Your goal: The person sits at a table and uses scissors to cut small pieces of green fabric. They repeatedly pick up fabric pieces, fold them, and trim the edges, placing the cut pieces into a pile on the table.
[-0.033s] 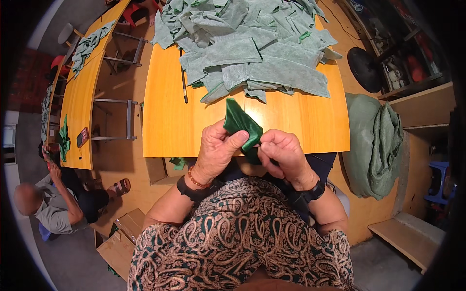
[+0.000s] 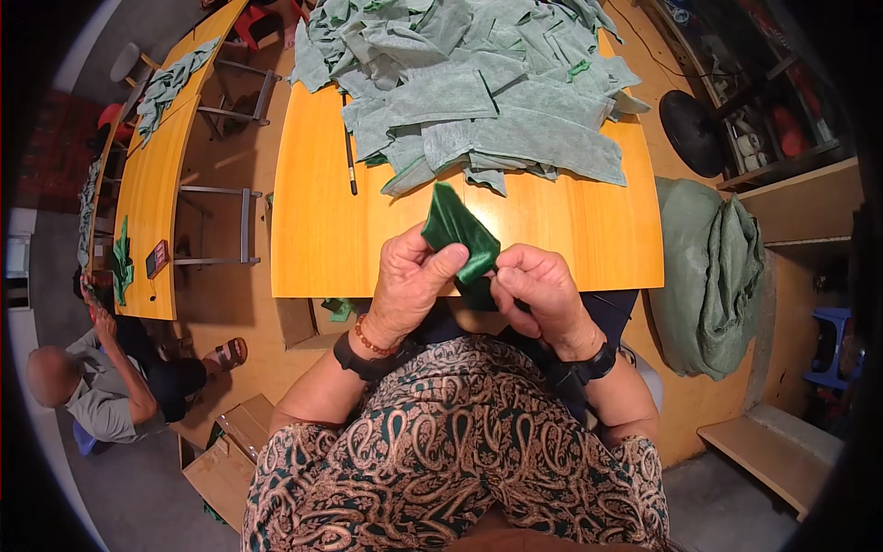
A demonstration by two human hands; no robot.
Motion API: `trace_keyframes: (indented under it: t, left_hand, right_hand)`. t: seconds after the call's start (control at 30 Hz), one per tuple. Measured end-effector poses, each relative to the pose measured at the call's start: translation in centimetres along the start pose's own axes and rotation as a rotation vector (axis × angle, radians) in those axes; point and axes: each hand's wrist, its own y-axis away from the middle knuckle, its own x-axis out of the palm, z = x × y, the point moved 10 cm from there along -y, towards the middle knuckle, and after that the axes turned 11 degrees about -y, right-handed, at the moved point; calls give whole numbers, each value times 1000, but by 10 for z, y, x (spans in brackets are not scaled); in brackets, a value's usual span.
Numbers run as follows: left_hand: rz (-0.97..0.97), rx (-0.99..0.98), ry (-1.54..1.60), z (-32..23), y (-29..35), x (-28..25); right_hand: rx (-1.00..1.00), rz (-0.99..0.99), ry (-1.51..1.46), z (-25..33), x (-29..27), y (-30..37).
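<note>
Wooden table (image 2: pixel 589 244); left grip (image 2: pixel 409 278), right grip (image 2: pixel 544 293) on green cloth (image 2: pixel 452 225)

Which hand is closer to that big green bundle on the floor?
Right. The right hand is to the left of the green bundle, apart from it; the left hand is farther left, beyond the right hand, gripping green cloth.

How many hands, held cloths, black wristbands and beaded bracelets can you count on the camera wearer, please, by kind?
Hands, Left hand and Right hand: 2
Held green cloth, apparently one folded piece: 1
Black wristbands, one per wrist: 2
Beaded bracelet: 1
Total: 6
</note>
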Motion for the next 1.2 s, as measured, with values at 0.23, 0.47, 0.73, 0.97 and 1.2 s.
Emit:
trace_keyframes:
  t: [0.23, 0.47, 0.73, 0.97, 1.2]
  left_hand:
    - [-104, 34, 282, -8, -12, -15]
    - [-83, 17, 136, -2, -6, -8]
    - [-78, 195, -4, -33, 2, -29]
    - [-169, 151, 18, -27, 9, -27]
    - [-113, 245, -352, -41, 18, -16]
  right_hand:
    - [63, 48, 35, -2, 1, 5]
    - [36, 4, 144, 7, 0, 0]
    - [45, 40, 92, -4, 9, -1]
    - [63, -10, 73, -6, 8, 8]
    - [-63, -53, 198, -9, 13, 8]
